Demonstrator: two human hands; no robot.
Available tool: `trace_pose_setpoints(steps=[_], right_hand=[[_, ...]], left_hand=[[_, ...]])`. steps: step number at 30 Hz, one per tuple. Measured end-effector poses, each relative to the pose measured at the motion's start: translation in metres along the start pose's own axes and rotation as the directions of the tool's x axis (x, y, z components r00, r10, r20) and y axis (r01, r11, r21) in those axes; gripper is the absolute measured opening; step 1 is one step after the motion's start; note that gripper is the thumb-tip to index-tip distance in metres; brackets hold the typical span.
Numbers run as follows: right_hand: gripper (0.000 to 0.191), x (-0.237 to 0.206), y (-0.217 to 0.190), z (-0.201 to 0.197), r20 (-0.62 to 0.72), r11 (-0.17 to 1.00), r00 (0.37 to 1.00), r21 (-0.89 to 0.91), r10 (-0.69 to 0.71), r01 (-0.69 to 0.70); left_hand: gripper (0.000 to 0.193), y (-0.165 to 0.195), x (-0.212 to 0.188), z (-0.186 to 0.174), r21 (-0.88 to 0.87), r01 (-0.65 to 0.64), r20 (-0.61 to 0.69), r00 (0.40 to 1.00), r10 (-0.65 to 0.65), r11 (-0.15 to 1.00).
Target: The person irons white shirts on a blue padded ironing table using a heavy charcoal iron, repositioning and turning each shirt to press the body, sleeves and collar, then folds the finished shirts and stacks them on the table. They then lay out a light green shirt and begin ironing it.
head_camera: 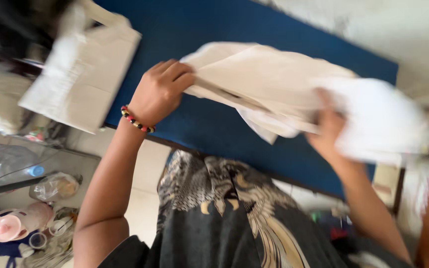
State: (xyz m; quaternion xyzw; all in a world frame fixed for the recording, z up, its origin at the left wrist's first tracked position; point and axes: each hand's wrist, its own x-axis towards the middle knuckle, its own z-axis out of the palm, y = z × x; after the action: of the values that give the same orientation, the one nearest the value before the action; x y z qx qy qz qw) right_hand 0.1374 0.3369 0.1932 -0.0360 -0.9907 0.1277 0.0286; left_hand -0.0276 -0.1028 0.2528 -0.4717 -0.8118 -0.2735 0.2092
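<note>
Closest to the camera is the person's dark patterned shirt [224, 213], and to its left, low on the floor, sit a pink cup [13, 226], a crumpled clear bag [55, 186] and a plastic water bottle [3, 161]. Above the shirt the two arms reach out over a blue tabletop [214, 124]. The left hand [161, 92], with a beaded bracelet [136, 120] at the wrist, has its fingers closed over the near edge of a cream cloth bag [269, 84], pinching the layers together so the fabric stays taut. The right hand [329, 131] is blurred and partly buried under the cloth, seemingly gripping it from below, though its fingers cannot be made out clearly. The bag hangs between both hands just above the tabletop. Farther off, at the tabletop's left corner, lies another cream bag [83, 69], flat and overhanging the edge.
</note>
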Motion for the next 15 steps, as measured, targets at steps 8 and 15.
trace_pose_setpoints(steps=[8,15], right_hand=[[0.070,0.001,0.082,0.187,0.460,0.091,0.854,0.866,0.244,-0.492],[0.048,-0.012,0.042,0.205,0.194,0.921,0.945,0.341,-0.264,0.188]], left_hand=[[0.047,0.013,-0.097,0.163,-0.139,0.482,0.434,0.815,-0.385,0.865],[0.036,0.037,-0.089,0.154,-0.174,0.689,0.470,0.686,-0.555,0.704]])
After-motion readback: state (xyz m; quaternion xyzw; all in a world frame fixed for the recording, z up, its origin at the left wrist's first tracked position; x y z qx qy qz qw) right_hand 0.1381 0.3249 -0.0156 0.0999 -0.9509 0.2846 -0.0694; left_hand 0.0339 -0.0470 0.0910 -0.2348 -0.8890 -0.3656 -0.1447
